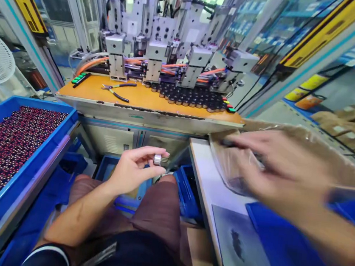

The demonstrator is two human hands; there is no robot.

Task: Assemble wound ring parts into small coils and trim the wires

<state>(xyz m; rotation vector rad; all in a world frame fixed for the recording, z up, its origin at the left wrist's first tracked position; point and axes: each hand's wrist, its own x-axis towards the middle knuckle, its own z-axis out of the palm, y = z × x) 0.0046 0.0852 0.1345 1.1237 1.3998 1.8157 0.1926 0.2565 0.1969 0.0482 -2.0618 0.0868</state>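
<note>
My left hand is raised over my lap, thumb and fingers closed around a small shiny metal cylinder. My right hand is at the right, over a cardboard box with a clear plastic liner. Motion smears its fingers, and a dark spot near the fingertips is too blurred to name. On the orange machine table stand many short black cylinders packed in rows. Pliers with black and yellow handles lie there with jaws to the left.
Behind the table rises a machine with several metal heads. A blue bin full of small dark and reddish parts stands at the left. On the right are a white side table and a blue tray. Yellow light bars flank the machine.
</note>
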